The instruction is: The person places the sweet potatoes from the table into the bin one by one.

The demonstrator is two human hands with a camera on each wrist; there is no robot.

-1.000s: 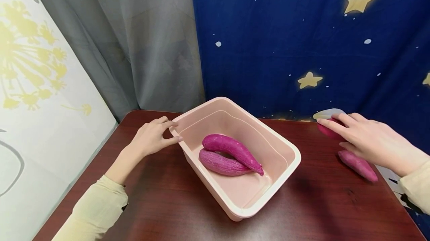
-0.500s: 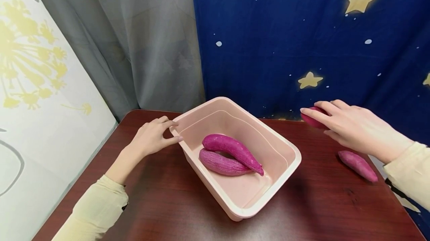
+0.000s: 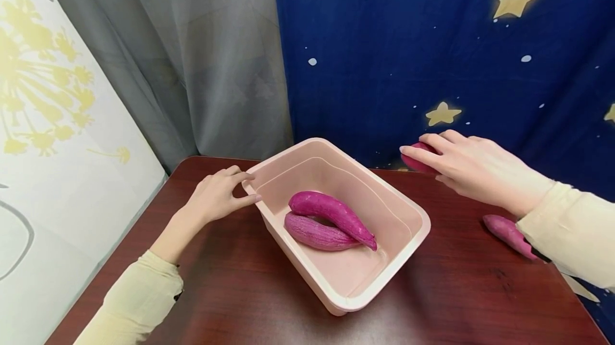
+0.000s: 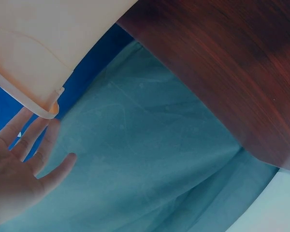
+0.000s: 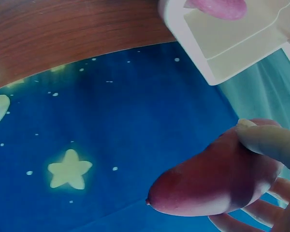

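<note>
The tub (image 3: 413, 217) looks like pale pink plastic, smooth with a soft satin sheen along its rim. It stands on a table (image 3: 230, 286) of dark red-brown wood, polished and glossy, its fine grain plain in the wrist views. Inside the tub, the sweet potato at 12 o'clock (image 3: 331, 213) has a smooth, matt magenta skin; the one at 6 o'clock (image 3: 314, 234) is duller and finely wrinkled. The sweet potato (image 5: 217, 181) in the right hand (image 3: 473, 169) has a matt reddish skin. At 12 o'clock behind the table hang a grey, matt, creased cloth curtain (image 3: 202, 56) and a blue cloth backdrop (image 3: 408, 40), also matt. The sleeves (image 3: 132, 302) are soft cream fabric.
</note>
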